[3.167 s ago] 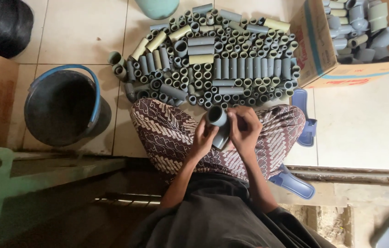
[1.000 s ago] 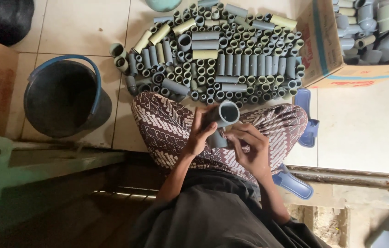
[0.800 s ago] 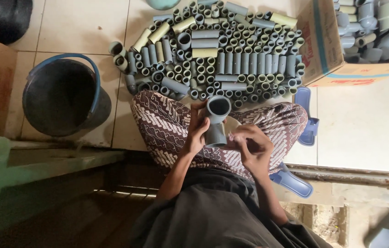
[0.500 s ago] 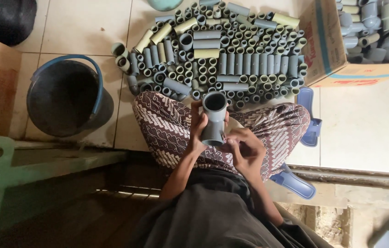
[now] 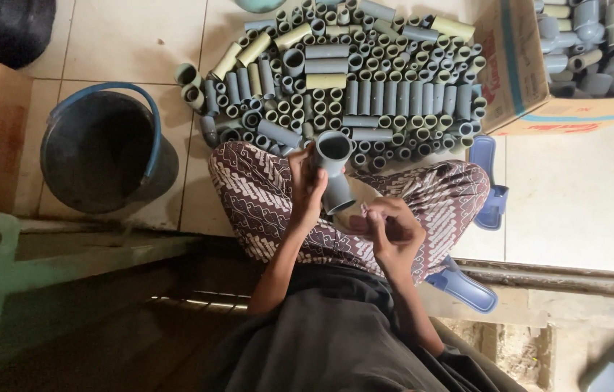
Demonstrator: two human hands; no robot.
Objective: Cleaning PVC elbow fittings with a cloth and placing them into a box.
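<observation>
Item, far left: black bucket (image 5: 100, 156) on the floor tiles, well apart from my hands. Item, centre: left hand (image 5: 305, 190), grip clamped on a grey pipe fitting (image 5: 334, 168) held over my lap, its long axis tilted, open mouth toward the pipe pieces (image 5: 365, 80) beyond my knees. Item, right: right hand (image 5: 392, 232), just below the fitting's lower end, fingers curled; whether they pinch something, I cannot tell.
</observation>
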